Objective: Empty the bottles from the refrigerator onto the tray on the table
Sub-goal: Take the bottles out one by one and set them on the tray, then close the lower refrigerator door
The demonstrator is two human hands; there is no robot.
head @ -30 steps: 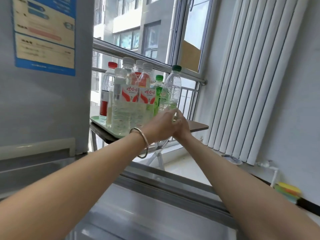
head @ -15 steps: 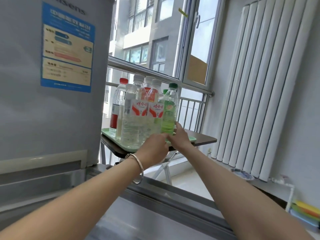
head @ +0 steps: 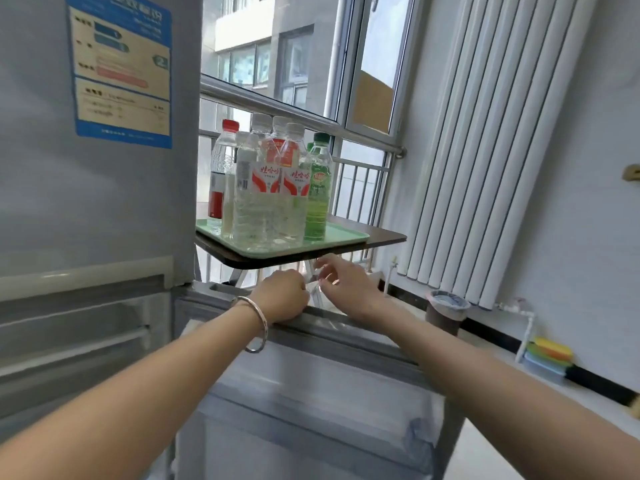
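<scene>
Head view: clear plastic bottles stand clustered on a smooth green tray, above and apart from both hands; left hand fisted, right hand loosely spread, empty.

The refrigerator at the left of the frame is cut off by the top and left edges; print on its blue sticker is too blurred to read. On the tray, rear bottles stand partly hidden behind the front row, so the count cannot be fixed. The left hand, lower centre, has its fingers curled out of sight. The right hand is motion-blurred; whether it holds anything cannot be told. Both forearms run off the bottom edge.
</scene>
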